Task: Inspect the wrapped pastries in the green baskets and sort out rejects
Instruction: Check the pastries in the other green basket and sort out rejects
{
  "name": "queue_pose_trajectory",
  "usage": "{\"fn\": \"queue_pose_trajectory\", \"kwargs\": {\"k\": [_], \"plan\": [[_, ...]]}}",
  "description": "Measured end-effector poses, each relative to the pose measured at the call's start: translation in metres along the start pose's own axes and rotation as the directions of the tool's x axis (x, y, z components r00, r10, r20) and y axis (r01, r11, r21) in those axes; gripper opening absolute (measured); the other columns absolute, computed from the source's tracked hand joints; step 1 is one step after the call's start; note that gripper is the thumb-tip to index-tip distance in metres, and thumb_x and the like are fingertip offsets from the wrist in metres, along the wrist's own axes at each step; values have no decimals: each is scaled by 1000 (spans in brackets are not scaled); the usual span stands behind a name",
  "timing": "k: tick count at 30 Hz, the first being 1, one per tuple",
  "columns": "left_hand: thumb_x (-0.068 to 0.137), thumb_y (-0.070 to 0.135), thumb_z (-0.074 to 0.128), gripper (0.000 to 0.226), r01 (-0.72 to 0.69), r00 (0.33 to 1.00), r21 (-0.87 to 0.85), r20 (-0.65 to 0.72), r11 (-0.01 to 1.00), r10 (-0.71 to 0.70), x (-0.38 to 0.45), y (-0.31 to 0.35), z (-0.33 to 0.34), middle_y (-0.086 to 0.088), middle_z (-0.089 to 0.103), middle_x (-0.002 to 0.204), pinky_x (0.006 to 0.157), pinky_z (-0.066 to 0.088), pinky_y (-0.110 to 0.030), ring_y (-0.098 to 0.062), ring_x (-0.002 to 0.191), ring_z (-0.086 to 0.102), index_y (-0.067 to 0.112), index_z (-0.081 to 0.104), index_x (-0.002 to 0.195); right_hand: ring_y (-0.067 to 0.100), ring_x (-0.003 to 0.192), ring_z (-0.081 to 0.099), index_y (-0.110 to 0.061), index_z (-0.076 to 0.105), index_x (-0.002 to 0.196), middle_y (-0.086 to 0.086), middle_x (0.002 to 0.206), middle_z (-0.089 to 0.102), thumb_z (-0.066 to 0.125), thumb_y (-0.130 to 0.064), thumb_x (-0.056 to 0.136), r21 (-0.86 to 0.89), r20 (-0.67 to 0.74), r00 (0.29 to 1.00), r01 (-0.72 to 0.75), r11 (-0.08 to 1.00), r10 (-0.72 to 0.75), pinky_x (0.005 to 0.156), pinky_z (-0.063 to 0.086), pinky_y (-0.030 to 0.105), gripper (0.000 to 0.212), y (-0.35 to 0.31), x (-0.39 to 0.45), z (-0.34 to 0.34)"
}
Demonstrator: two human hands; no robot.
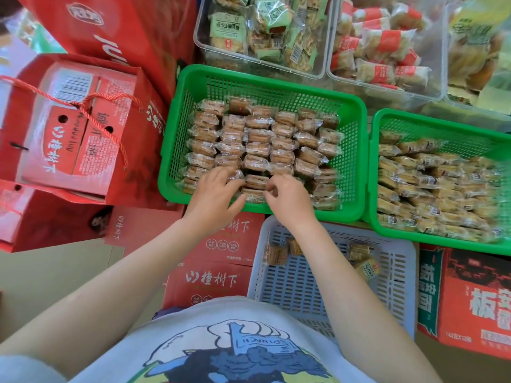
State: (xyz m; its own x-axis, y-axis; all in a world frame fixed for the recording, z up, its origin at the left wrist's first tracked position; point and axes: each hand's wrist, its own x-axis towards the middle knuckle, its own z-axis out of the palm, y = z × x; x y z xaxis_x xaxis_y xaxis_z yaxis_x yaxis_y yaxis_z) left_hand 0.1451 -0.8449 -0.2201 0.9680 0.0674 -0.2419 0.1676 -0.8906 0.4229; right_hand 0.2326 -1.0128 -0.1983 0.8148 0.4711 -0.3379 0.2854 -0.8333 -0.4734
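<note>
A green basket (179, 128) in the middle holds rows of clear-wrapped brown pastries (257, 147). My left hand (214, 193) rests over the near rows, its fingers bent onto the wrappers. My right hand (287, 196) is beside it, its fingertips pinching a wrapped pastry (255, 182) in the front row. A second green basket (387, 123) at the right is filled with paler wrapped pastries (437, 189). Below them a grey basket (398, 272) holds a few loose wrapped pastries (276, 254); my right forearm crosses over it.
Clear tubs (318, 70) of green-labelled and red-labelled snacks stand behind the baskets. Red gift bags (83, 128) and red cartons (210, 277) crowd the left and the floor. A red and green carton (464, 299) sits at the lower right.
</note>
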Motion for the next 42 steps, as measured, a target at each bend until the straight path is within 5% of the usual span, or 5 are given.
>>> {"fn": "queue_pose_trajectory", "kwargs": {"k": [9, 21, 30, 38, 42], "plan": [[101, 52, 40, 54, 35, 999, 60, 37, 998, -37, -34, -1, 6, 0, 56, 141, 114, 19, -40, -22, 132, 45, 21, 49, 144, 25, 80, 61, -7, 65, 94, 8, 90, 67, 67, -34, 94, -185, 272, 919, -241, 953, 285, 66, 45, 32, 27, -23, 20, -1], [97, 58, 46, 73, 173, 970, -59, 183, 983, -160, -31, 10, -20, -5, 54, 144, 119, 18, -42, -27, 141, 37, 21, 26, 157, 25, 112, 63, -14, 62, 89, 2, 109, 68, 67, -23, 95, 607, 325, 925, -363, 707, 196, 99, 52, 46, 12, -6, -10, -36], [85, 29, 74, 37, 73, 991, -990, 57, 124, -125, -80, 57, -92, -11, 71, 117, 84, 59, -40, -26, 104, 70, 21, 64, 120, 32, 107, 68, -1, 58, 129, 20, 120, 68, 41, -25, 100, 934, 346, 927, -327, 145, -142, 86, 58, 36, 41, -38, -109, -73], [95, 37, 65, 20, 10, 915, -969, -91, 247, -393, -132, 85, -97, -10, 72, 82, 45, 41, -29, -28, 61, 50, 31, 76, 111, 31, 73, 60, -11, 53, 100, 17, 95, 65, 56, -48, 91, 973, 21, 999, -31, 229, 43, 53, 49, 30, 39, -70, -160, -54], [95, 37, 63, 23, -2, 880, -995, -51, 103, -473, -149, 101, -102, -16, 76, 97, 78, 60, -55, -32, 85, 69, 24, 79, 107, 23, 66, 53, -27, 57, 76, 7, 77, 56, 49, -34, 103, 907, -169, 949, 44, 418, 266, 58, 45, 36, 29, -81, -172, -42]]}}
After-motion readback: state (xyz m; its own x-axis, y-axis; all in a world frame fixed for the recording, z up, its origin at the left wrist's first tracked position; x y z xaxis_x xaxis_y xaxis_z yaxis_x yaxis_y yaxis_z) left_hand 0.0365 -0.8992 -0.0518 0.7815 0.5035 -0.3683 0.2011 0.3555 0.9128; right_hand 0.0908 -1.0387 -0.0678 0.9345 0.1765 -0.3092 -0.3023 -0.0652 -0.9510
